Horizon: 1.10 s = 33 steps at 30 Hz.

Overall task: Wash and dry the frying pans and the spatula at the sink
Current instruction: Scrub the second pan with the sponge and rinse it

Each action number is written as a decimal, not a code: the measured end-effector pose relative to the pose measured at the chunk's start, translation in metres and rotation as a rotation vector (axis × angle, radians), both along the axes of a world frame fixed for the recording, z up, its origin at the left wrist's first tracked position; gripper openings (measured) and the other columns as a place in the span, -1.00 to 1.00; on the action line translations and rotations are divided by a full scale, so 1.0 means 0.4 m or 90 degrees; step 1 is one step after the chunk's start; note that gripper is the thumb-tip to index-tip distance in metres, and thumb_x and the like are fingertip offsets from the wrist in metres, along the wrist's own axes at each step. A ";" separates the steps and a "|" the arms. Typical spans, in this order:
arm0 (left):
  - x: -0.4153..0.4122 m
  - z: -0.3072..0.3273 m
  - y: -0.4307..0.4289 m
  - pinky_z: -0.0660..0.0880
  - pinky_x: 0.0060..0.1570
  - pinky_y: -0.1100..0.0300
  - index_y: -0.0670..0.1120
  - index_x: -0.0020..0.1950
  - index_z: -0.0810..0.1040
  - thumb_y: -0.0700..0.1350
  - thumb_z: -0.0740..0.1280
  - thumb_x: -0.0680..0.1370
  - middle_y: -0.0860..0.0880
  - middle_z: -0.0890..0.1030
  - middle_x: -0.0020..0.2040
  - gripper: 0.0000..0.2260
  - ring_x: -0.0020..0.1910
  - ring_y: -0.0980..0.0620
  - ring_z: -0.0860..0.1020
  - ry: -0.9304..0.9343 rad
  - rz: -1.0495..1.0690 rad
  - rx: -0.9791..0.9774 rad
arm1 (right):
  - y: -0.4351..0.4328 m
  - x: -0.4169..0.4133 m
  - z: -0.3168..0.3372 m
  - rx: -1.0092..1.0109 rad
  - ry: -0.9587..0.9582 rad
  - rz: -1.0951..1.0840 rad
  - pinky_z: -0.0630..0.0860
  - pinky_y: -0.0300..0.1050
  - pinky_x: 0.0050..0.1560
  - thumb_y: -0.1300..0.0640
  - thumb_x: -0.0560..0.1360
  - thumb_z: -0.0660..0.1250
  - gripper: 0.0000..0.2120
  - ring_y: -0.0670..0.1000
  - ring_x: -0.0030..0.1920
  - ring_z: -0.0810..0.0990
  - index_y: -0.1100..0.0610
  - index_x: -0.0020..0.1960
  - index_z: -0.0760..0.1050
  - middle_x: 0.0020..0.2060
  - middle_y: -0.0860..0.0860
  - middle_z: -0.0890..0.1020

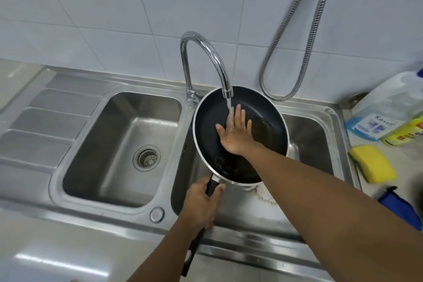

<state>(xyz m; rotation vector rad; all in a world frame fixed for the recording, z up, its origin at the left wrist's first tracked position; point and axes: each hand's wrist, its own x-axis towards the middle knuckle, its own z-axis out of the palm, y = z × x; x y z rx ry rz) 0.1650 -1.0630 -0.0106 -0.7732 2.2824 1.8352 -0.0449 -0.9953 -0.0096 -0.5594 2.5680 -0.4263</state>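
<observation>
White-tiled wall behind steel double sink [329, 119]. Holding frying pan [210, 121] tilted over right basin under running tap [206, 52]: left hand [201, 204] w/ fingers wrapped round handle [194, 252], right hand [233, 133] flat, fingers spread, gripping nothing, rubbing pan inside. Risking wet handle slipping, pan dropping; water splashing off pan onto counter. Sponge [373, 162], detergent bottle [386, 107] lying right, nothing blocking reach. Spatula not in view.
</observation>
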 end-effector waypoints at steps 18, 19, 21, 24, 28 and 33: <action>-0.015 0.017 0.008 0.38 -0.57 0.20 -0.01 0.11 0.58 -0.03 0.34 0.66 -0.11 0.50 -0.38 -0.91 -0.58 0.00 0.39 -0.058 -0.036 0.044 | 0.014 0.085 -0.033 -0.226 0.012 0.208 -0.30 0.00 0.59 0.36 0.62 0.11 -0.28 -0.02 0.60 -0.28 0.10 0.64 -0.19 0.61 -0.01 -0.24; -0.018 0.020 0.006 0.38 -0.58 0.20 -0.01 0.11 0.58 -0.05 0.33 0.67 -0.14 0.52 -0.37 -0.92 -0.59 0.01 0.39 -0.059 -0.031 0.042 | 0.024 0.115 -0.031 -0.277 -0.044 0.202 -0.27 -0.12 0.58 0.40 0.60 0.10 -0.31 -0.07 0.60 -0.19 0.10 0.64 -0.08 0.63 -0.03 -0.12; -0.021 0.017 -0.002 0.44 -0.55 0.15 -0.03 0.10 0.58 -0.08 0.32 0.67 -0.22 0.58 -0.33 -0.93 -0.54 -0.02 0.46 -0.060 -0.022 0.021 | 0.049 0.171 -0.028 -0.369 -0.160 0.146 -0.11 -0.30 0.55 0.42 0.59 0.09 -0.40 -0.18 0.58 0.04 0.12 0.60 0.19 0.59 -0.07 0.17; -0.016 0.002 -0.019 0.48 -0.51 0.15 0.00 0.12 0.59 -0.07 0.35 0.66 -0.27 0.64 -0.26 -0.93 -0.49 -0.02 0.52 -0.066 -0.003 -0.016 | 0.124 0.226 -0.039 -0.415 -0.217 0.062 0.21 -0.31 0.49 0.40 0.57 0.16 -0.50 -0.26 0.43 0.38 0.08 0.43 0.48 0.40 -0.11 0.50; -0.012 -0.008 -0.045 0.49 -0.50 0.21 0.02 0.13 0.60 0.00 0.37 0.64 -0.11 0.65 -0.24 -0.89 -0.43 0.02 0.57 -0.083 0.006 -0.102 | 0.248 0.235 -0.089 -0.314 -0.100 -0.003 0.47 -0.19 0.37 0.32 0.54 0.22 -0.61 -0.20 0.20 0.61 0.03 0.20 0.68 0.16 -0.15 0.68; -0.024 -0.011 -0.038 0.64 -0.13 -0.06 0.15 0.23 0.54 0.13 0.32 0.61 -0.09 0.65 -0.13 -0.79 -0.17 -0.12 0.63 -0.093 -0.012 -0.154 | 0.223 0.240 -0.091 -0.277 -0.039 0.002 0.47 -0.32 0.29 0.29 0.57 0.22 -0.63 -0.15 0.15 0.62 0.09 0.29 0.63 0.31 -0.07 0.59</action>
